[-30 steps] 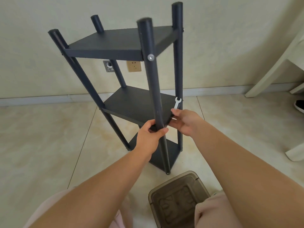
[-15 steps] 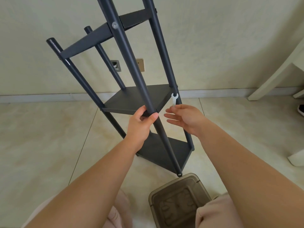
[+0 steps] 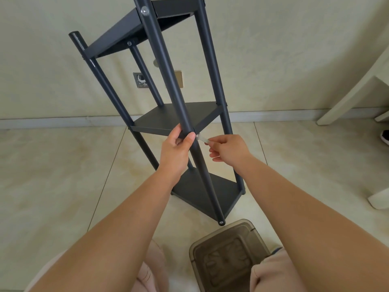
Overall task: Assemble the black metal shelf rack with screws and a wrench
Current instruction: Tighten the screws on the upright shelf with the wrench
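We are tightening a screw at the middle shelf [image 3: 174, 118] of the black metal shelf rack [image 3: 189, 114], which stands tipped toward us on the tiled floor [image 3: 52, 175], its 3 shelves already joined to 4 posts. Our left hand [image 3: 175, 150] is wrapped around the near post [image 3: 168, 81] right at the level of that shelf, thumb and fingers closed on the tube to steady it. Our right hand [image 3: 228, 149] pinches the small pale wrench [image 3: 202, 138] between thumb and fingertips; its far end meets the post just beside our left thumb, where we judge the screw sits, though the screw head itself is hidden. A silver screw [image 3: 144, 11] shows on the same post at the top shelf. A translucent brown box [image 3: 227, 256] sits on the floor near our knees.

The next move calls for turning the wrench in short arcs while the left hand keeps the post from twisting, and keeping the wrench seated on the screw.
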